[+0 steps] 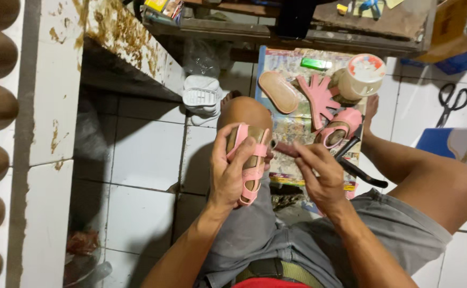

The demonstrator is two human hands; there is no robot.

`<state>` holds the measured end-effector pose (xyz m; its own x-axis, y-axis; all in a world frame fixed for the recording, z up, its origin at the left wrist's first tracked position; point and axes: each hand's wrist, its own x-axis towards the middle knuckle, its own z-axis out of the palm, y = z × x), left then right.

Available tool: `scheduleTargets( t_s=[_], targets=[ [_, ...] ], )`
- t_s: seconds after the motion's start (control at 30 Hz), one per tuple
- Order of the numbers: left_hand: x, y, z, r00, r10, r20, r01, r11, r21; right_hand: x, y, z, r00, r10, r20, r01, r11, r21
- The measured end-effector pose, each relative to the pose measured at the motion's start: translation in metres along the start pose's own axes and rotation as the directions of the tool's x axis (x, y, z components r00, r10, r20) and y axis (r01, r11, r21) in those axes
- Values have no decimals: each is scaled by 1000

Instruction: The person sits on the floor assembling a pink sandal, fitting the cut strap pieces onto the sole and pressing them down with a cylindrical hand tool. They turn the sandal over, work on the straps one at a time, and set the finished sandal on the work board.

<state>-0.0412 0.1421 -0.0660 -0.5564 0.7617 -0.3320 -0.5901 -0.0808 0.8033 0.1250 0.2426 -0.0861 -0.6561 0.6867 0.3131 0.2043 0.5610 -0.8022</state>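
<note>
Head view: the left hand (pixel 232 170) wraps around a small pink sandal (pixel 249 162), fingers curled over its straps and thumb along the near side, so the grip is closed on the shoe. The sandal rests above the left knee, its long axis running away from the person, one end toward the belly, the other toward the floor mat; which end is the toe is hard to tell, as the fingers cover much of it. The right hand (pixel 318 173) is pinched on a short brownish stick-like tool (pixel 285 149) whose tip touches the sandal's right edge; what the tool is cannot be made out. A black-handled tool (pixel 362 173) lies just beyond the right hand, partly hidden by it.

On the printed mat (pixel 297 128) on the tiled floor lie a tan insole (pixel 278 92), a pink strap piece with spread fingers (pixel 318 96), a second pink sandal (pixel 340 128), a round tin (pixel 362 74) and a green lighter (pixel 315 64). Black scissors (pixel 452 101) lie well apart on the right. The counter (pixel 308 24) at top is cut off by the frame.
</note>
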Motion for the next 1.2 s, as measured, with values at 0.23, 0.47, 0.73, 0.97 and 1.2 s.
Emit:
scheduleTargets(
  t_s=[0.23, 0.47, 0.73, 0.97, 1.2],
  targets=[
    [-4, 3, 1, 999, 53, 9, -53, 999, 10, 5, -5, 13, 992, -127, -19, 128, 988, 81],
    [-6, 5, 0, 991, 70, 110, -78, 995, 68, -28, 22, -21, 973, 227, -35, -209, 939, 273],
    [-15, 19, -5, 879, -238, 413, -130, 713, 689, -68, 66, -22, 602, 516, 609, -794, 467, 390],
    [-49, 19, 41, 976, -76, 202, 147, 918, -367, -71, 11, -24, 874, 479, 79, -384, 583, 715],
    [-25, 9, 34, 989, -108, 105, 129, 967, -219, -53, 6, -7, 830, 535, 159, -535, 682, 499]
  ],
)
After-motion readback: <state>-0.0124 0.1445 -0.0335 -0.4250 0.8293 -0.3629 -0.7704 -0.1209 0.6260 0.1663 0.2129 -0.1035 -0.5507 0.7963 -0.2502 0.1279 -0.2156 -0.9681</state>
